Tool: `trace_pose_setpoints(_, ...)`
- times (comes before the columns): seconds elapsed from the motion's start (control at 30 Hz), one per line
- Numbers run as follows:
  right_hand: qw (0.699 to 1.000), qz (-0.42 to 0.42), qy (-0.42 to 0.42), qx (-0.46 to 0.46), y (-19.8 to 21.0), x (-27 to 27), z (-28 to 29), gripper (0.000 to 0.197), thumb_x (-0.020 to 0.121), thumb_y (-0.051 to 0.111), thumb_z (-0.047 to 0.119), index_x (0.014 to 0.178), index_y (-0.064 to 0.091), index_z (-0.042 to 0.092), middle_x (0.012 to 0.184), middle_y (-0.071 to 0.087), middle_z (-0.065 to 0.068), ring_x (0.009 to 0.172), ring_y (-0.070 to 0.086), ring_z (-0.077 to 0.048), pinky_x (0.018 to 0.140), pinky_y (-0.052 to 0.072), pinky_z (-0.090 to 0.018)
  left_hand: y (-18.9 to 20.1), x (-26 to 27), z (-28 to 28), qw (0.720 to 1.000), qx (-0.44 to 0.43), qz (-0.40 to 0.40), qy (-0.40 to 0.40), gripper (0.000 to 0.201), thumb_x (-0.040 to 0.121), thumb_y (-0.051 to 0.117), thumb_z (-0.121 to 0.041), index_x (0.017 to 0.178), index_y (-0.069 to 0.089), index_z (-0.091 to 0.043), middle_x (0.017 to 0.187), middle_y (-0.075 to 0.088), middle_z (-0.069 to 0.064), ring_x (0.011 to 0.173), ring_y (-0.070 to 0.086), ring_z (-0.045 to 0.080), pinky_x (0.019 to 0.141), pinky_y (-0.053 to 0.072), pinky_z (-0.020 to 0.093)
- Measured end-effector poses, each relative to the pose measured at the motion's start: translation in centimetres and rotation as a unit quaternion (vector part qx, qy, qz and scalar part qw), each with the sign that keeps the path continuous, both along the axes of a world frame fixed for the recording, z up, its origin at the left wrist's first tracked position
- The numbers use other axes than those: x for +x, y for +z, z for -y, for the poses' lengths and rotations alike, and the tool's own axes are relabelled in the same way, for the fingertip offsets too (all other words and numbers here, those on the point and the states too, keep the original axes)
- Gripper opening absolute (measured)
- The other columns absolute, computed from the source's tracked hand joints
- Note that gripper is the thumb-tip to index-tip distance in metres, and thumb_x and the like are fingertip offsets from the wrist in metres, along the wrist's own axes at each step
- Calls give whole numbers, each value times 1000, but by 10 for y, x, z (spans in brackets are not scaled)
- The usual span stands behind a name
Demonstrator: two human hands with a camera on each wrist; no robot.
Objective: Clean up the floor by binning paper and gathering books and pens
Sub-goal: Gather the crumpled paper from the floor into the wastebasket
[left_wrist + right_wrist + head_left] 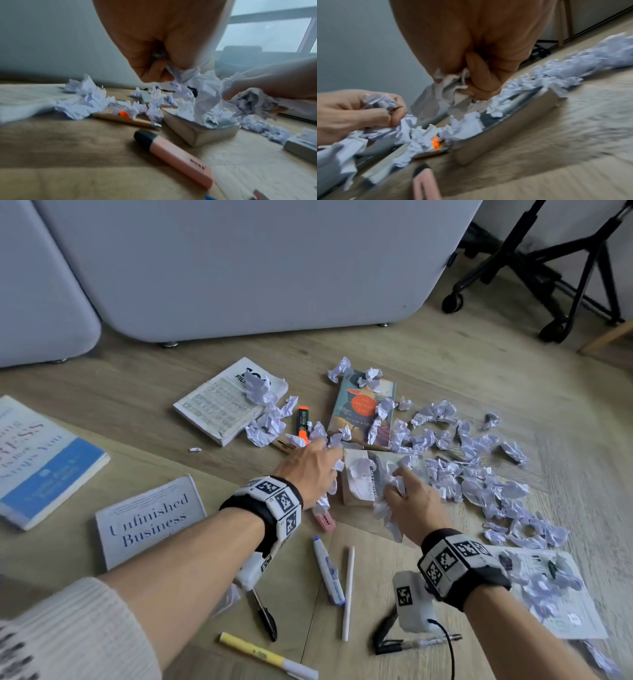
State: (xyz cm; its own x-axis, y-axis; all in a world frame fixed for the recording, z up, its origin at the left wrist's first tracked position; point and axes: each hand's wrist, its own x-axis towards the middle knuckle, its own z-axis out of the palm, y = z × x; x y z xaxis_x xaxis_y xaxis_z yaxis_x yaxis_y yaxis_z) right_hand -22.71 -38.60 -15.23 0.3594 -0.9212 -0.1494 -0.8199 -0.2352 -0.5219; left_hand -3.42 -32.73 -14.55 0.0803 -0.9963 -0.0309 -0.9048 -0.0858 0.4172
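Gripping crumpled paper (387,508), right hand (416,505) hides book (359,494) cover.

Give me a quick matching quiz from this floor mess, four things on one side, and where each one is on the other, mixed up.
Things:
1. yellow highlighter
2. orange highlighter
3. pink highlighter
4. crumpled paper

Places:
A. lying partly under the left hand
B. gripped in the right hand
C. nearest the camera, by the left forearm
D. between two books, far side of the hands

Pairs: 1-C, 2-D, 3-A, 4-B
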Motion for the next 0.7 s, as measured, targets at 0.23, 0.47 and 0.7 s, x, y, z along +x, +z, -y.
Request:
trace_pose_setpoints(0.23,983,83,159,-46,71,112,-37,10,88,58,22,97,55,19,63,59,-1,58,51,-21,53,30,-27,103,106,-95,996,33,73,29,14,93,50,-16,105,56,-15,91,40,1,76,46,24,65,38,32)
trace_pose_setpoints(0.47,889,165,422,-65,188,278,-131,6,87,59,27,89,55,24,56,51,9,56,47,-10,51,32,-21,222,214,-239,951,-15,96,293,17,95,45,-18,88,56,-7,83,54,10,79,50,32,70,40,36)
trace_pose_setpoints(0.7,787,237,568,36,223,396,-275,6,89,53,35,87,50,31,72,66,6,70,58,-15,63,44,-28,241,257,-393,844,16,82,530,18,94,44,-10,77,48,-7,74,54,12,73,48,32,62,35,33)
